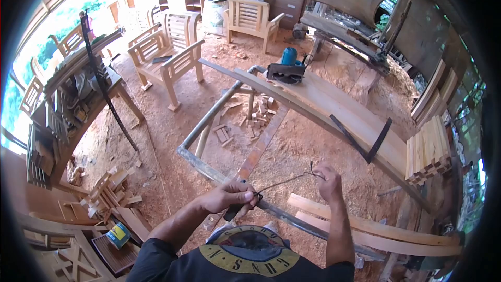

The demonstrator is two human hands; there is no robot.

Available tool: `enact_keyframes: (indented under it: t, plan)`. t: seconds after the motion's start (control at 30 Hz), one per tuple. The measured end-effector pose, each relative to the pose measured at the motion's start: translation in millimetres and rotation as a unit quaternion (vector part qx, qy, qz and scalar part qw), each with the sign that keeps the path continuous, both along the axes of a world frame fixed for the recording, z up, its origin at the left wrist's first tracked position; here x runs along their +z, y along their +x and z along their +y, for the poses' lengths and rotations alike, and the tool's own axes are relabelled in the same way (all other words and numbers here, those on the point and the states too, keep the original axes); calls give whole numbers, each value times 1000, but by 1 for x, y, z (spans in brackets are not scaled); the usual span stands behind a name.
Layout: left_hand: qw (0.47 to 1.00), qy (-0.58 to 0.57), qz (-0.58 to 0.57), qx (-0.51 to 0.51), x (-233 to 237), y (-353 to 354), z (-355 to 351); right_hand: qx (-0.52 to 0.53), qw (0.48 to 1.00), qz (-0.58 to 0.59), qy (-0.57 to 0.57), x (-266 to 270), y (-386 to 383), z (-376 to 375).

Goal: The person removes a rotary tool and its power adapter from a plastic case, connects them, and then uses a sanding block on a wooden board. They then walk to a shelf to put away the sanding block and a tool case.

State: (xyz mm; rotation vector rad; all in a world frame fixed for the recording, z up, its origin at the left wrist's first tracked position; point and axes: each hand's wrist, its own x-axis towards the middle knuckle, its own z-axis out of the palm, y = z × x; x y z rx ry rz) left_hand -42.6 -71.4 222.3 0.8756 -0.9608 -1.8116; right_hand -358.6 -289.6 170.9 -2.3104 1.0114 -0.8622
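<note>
My left hand (229,198) is closed around a small black object (233,212) with a dark loop at its side; the palm hides most of it, so its kind does not show. From there a thin dark cord (284,181) runs up to my right hand (329,181), whose fingers pinch its other end, with a short dark tip sticking up. Below both hands passes a metal pipe frame (206,169). Beyond them a wide plank (344,104) carries a teal circular saw (288,67) and a black angled piece (373,149).
Wooden armchairs (169,55) stand at the back left. A workbench (122,91) with stacked pieces is on the left, near a blue can (118,235). Cut sticks (428,149) are piled right. Long boards (376,228) lie at lower right. Offcuts (258,117) litter the sawdust floor.
</note>
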Motion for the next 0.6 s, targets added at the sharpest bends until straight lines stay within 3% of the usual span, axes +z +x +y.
enact_keyframes:
  t: [0.1,0.13,0.33,0.47,0.6]
  plan:
    - [996,-29,64,60,-6,-9,-10,36,977,-41,207,-18,11,19]
    - [994,-19,79,79,2,-14,-13,82,980,-45,178,-17,17,27]
    - [993,-18,55,104,-6,-21,-29,117,948,-255,149,29,52,48]
    - [996,-6,49,79,-3,-28,-31,156,974,-161,-13,60,68,49]
    - [998,-18,36,57,2,-32,-34,181,971,-134,-79,64,82,45]
